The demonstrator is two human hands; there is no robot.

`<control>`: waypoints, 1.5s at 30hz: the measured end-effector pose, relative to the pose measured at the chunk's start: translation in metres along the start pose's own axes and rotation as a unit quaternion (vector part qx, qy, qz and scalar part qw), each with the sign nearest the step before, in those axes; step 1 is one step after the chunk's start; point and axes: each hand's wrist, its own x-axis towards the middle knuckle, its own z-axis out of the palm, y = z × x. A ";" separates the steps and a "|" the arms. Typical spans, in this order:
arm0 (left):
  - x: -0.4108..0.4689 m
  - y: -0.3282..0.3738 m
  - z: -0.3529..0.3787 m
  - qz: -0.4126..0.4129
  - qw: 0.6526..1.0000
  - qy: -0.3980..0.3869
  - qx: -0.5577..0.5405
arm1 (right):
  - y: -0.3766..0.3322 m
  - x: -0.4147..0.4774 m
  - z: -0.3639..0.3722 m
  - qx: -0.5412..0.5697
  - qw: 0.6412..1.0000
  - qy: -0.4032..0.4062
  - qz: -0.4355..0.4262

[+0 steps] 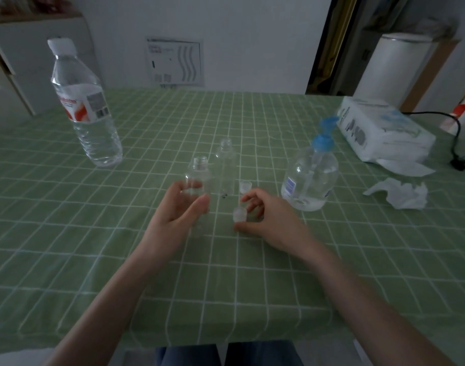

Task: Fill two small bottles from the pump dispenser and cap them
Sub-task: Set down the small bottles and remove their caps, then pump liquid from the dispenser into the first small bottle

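Two small clear bottles stand uncapped on the green checked tablecloth [252, 273]. My left hand [177, 212] holds the nearer small bottle [198, 175] around its lower body. The second small bottle [225, 165] stands just behind and to the right of it. My right hand [265, 217] pinches a small white cap [239, 214] between thumb and fingers, low over the cloth. Another white cap [245, 186] lies beside the second bottle. The pump dispenser [312, 175], clear with a blue pump head, stands to the right of my right hand, part filled with clear liquid.
A large plastic water bottle [86, 107] stands at the far left. A white pack of tissues [384, 130] and a crumpled tissue [400, 194] lie at the right, with a black cable and plug [461, 162] beyond. The table's near edge is close to my lap.
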 end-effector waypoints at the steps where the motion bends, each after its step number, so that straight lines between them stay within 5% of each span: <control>1: 0.000 0.003 0.002 0.002 1.000 -0.003 0.002 | 0.000 -0.002 -0.003 0.010 1.000 0.003 0.002; 19: 0.069 0.039 0.108 -0.059 0.985 -0.151 0.050 | 0.045 0.003 -0.143 0.121 0.942 0.292 0.113; 33: 0.073 0.058 0.107 -0.063 0.985 -0.162 -0.010 | 0.011 0.087 -0.165 0.115 0.973 0.162 0.118; 45: 0.075 0.055 0.110 -0.050 0.983 -0.167 -0.058 | -0.007 0.108 -0.153 -0.024 0.986 0.045 0.161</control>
